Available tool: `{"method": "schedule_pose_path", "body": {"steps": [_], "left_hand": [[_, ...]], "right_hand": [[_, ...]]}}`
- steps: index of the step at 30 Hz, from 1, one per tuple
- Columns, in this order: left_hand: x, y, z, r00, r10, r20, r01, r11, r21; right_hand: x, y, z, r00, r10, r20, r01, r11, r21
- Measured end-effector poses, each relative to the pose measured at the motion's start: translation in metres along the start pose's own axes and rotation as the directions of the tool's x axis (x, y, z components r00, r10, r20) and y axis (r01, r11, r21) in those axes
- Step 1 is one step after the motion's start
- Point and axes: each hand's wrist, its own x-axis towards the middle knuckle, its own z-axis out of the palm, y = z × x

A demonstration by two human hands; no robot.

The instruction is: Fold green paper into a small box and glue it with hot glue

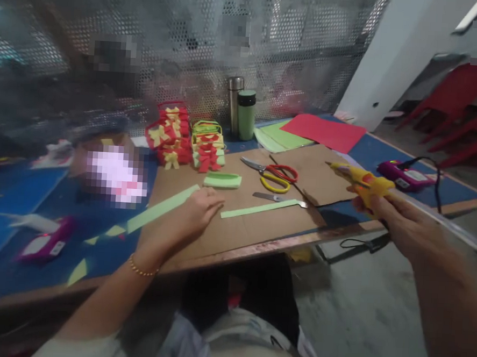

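My right hand [382,206] is closed around a yellow hot glue gun [361,180], its nozzle pointing left above the table; a long pale glue stick [442,212] juts from its back. My left hand [202,208] rests low over the cardboard, fingers loosely bent and apparently holding nothing. Beside its wrist lies a wide light green strip [155,211], partly covered by the hand. Just right of the fingertips is a narrow light green strip [256,208]. A folded green piece [222,181] sits beyond the hand.
On the cardboard sheet [202,246] lie scissors [277,178] and a cutter blade [267,196]. Behind stand red bow-trimmed baskets [172,142], green ones [208,147], and a green flask [246,117]. Red sheets [322,131] and purple devices [406,175] flank them. Green scraps [78,272] lie left.
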Motion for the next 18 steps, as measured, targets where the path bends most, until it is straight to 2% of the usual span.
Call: {"method": "schedule_pose_path", "body": {"steps": [2, 4, 7, 9, 14, 18], "left_hand": [[-0.004, 0.003, 0.0, 0.999, 0.016, 0.029, -0.016, 1.0, -0.01], [-0.007, 0.005, 0.0, 0.999, 0.012, 0.037, -0.012, 1.0, -0.003], [-0.01, 0.001, 0.002, 0.999, 0.004, 0.048, -0.005, 1.0, 0.015], [-0.01, -0.002, 0.004, 0.999, 0.009, 0.048, -0.009, 1.0, 0.012], [-0.011, -0.009, 0.008, 0.997, 0.041, 0.069, -0.042, 0.999, 0.008], [-0.014, -0.012, 0.009, 0.997, 0.049, 0.057, -0.049, 0.999, -0.007]], "right_hand": [[-0.016, -0.009, 0.004, 0.993, 0.014, 0.12, -0.03, 0.992, 0.126], [-0.028, -0.017, 0.013, 0.964, -0.016, 0.264, -0.039, 0.979, 0.201], [-0.038, -0.033, 0.032, 0.889, -0.049, 0.456, -0.063, 0.972, 0.228], [-0.039, -0.045, 0.046, 0.836, -0.084, 0.542, -0.026, 0.981, 0.191], [-0.035, -0.067, 0.075, 0.731, -0.226, 0.644, 0.177, 0.974, 0.14], [-0.031, -0.073, 0.089, 0.671, -0.264, 0.693, 0.214, 0.964, 0.16]]}}
